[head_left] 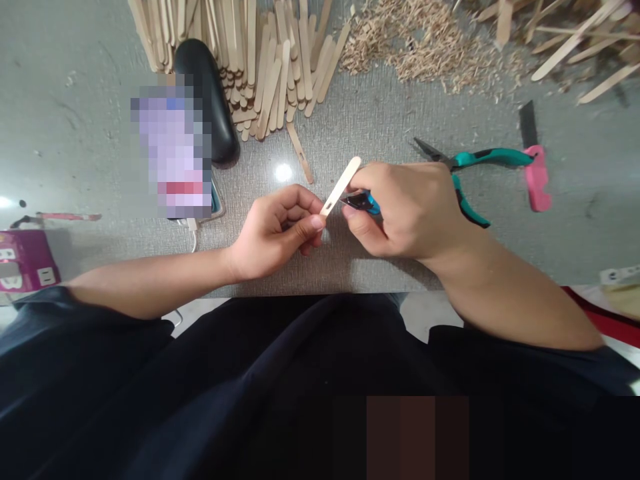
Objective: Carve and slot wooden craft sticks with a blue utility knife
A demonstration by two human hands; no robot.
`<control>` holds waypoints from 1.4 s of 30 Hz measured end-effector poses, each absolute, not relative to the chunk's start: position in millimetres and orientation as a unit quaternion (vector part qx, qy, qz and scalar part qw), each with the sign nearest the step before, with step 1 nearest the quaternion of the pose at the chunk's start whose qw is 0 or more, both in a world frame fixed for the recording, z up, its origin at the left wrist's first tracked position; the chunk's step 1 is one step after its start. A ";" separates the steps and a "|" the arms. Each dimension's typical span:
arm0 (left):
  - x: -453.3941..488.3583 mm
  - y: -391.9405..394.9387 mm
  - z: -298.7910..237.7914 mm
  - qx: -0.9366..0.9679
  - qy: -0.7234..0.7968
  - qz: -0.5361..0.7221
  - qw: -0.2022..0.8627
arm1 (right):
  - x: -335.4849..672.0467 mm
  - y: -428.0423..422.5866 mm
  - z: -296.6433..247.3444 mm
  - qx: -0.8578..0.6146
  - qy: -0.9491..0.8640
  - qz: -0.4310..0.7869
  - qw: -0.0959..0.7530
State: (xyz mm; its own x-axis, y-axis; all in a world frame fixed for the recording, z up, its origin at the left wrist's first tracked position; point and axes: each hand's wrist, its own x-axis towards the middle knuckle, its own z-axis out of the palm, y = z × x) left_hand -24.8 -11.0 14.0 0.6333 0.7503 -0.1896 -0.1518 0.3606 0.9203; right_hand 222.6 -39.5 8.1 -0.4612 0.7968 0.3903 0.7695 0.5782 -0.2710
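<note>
Between the thumb and fingers of my left hand is the lower end of a wooden popsicle stick. The stick slants up to the right, and a small dark slot shows in it just above my thumb. My right hand is closed around a utility knife with a blue and black body; most of its handle is hidden in the palm. Its tip points left, close beside the slot; I cannot tell whether it touches the wood. My right index finger is near the stick's upper end.
Many popsicle sticks lie heaped at the back, with one slotted stick nearer me. Wood shavings and more sticks lie back right. Teal-handled pliers and a pink cutter are at right. A black case and phone lie left.
</note>
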 end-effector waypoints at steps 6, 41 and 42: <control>-25.0 -11.4 10.3 0.515 0.309 0.316 0.735 | 221.5 -38.7 14.8 -0.462 -0.856 0.029 0.230; -19.2 -19.1 0.5 0.455 0.325 0.480 0.676 | 185.8 -26.5 -9.1 -0.471 -0.853 0.057 0.216; -19.5 -18.6 0.4 0.452 0.322 0.480 0.679 | 183.2 -28.8 -9.7 -0.481 -0.847 0.043 0.224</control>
